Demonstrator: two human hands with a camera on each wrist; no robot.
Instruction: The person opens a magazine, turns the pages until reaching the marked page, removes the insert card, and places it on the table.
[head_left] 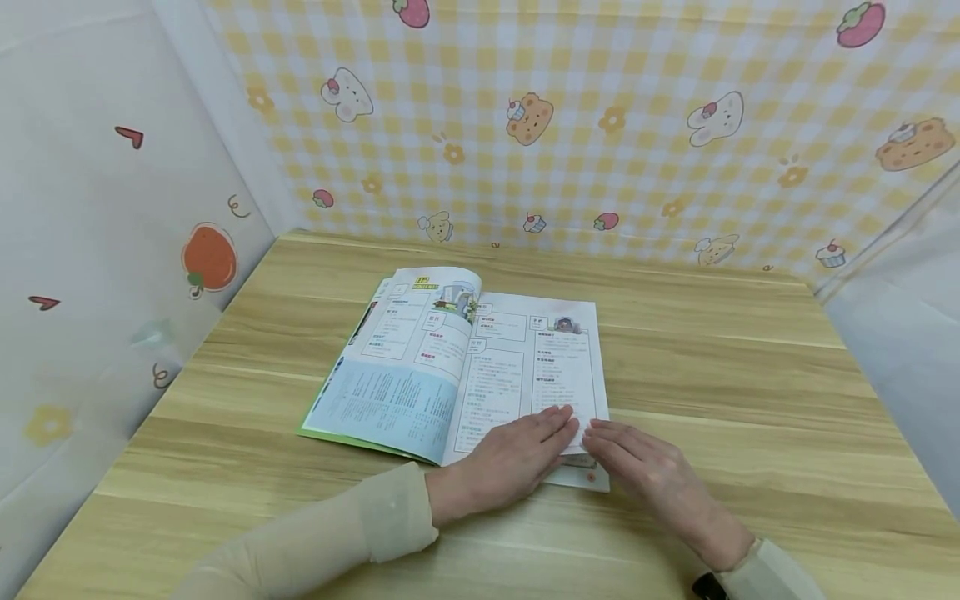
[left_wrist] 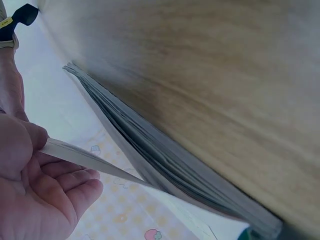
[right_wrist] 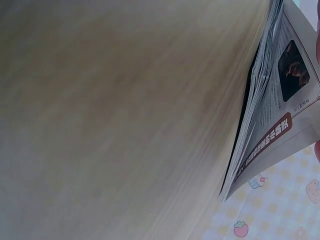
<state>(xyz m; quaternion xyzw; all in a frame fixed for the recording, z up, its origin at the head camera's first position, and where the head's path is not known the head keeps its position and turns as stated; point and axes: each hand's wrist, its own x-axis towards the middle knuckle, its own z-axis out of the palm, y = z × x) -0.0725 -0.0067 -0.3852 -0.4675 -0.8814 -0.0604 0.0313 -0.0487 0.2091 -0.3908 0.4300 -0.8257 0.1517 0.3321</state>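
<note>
Magazine (head_left: 405,412) lies open on the table (head_left: 712,350), left hand (head_left: 504,460) pinching a lifted page (head_left: 564,375) near its lower corner. Right hand (head_left: 663,475) is at that page's edge, but I can't tell if it's gripping. Tugging unevenly could crease or tear the page. Left wrist view catches the left thumb (left_wrist: 36,136) underneath; head view hides it.

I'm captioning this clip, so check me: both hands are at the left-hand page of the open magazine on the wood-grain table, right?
Not quite: the page is wrong. The head view shows the left hand and right hand at the right-hand page of the open magazine on the wood-grain table.
</note>
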